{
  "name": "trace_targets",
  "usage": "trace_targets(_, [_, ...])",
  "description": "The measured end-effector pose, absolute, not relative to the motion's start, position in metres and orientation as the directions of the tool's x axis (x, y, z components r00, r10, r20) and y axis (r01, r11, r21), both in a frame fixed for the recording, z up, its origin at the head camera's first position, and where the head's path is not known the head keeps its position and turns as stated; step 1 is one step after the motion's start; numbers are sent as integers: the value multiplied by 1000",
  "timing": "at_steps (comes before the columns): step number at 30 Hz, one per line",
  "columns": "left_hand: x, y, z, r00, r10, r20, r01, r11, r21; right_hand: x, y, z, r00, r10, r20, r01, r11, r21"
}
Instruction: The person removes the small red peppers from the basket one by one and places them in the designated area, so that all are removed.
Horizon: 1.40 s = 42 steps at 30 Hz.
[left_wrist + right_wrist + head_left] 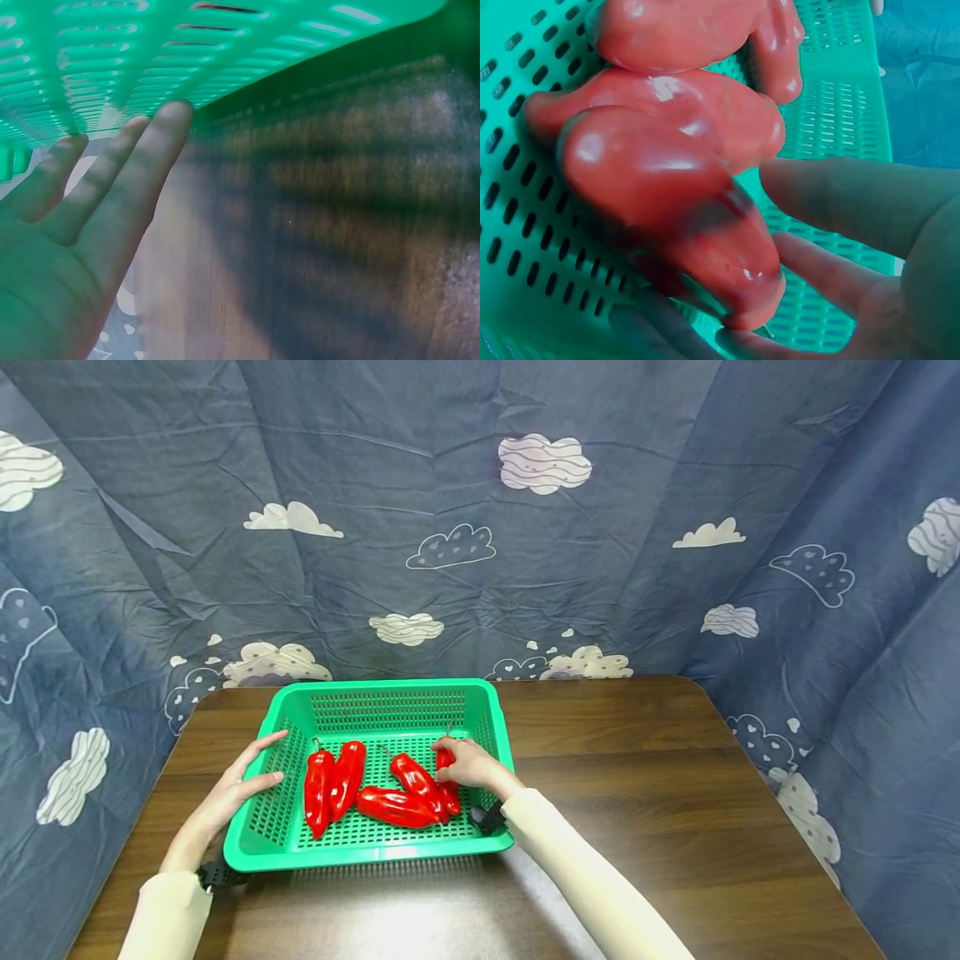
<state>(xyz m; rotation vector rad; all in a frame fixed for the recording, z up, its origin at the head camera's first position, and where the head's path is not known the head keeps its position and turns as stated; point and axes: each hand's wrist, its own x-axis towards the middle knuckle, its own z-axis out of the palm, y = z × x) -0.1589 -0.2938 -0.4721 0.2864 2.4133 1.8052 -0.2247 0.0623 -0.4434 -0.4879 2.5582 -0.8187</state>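
Note:
Several glossy red peppers lie in a green slotted plastic basket [360, 862]. My right hand [472, 766] reaches over the basket's right side and grips the rightmost red pepper [660, 169]. In the right wrist view the thumb is at one side of that pepper, while other fingers reach beneath it. Beside it is a second pepper [417, 781], with a third pepper [396, 807] lying crosswise. Two more peppers [318, 793] stand side by side at the left. My left hand [228, 795] is at the basket's left wall, thumb and one finger across the rim, straight fingers [131, 187] along the outside.
The basket stands on the left part of a dark wooden table [637, 793], near its back edge. Behind and beside the table hangs a blue curtain [600, 568] printed with clouds.

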Motion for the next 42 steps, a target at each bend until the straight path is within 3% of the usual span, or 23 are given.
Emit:
trace_targets(7, [-158, -293, -474, -977, 214, 4, 63, 267, 962, -223, 66, -445, -861, -478, -174, -263, 711, -652])
trace_targets(16, [-159, -293, -475, -975, 222, 10, 63, 233, 970, -222, 69, -443, -859, -481, -178, -148, 565, -812])
trace_targets(31, [-158, -290, -471, -983, 181, -22, 32, 289, 957, -223, 75, -436, -856, -497, -139, -118, 450, -885])
trace_targets(42, [-158, -291, -469, -985, 172, -19, 35, 303, 952, -219, 91, -420, -828, -552, -101, -67, 276, -959])
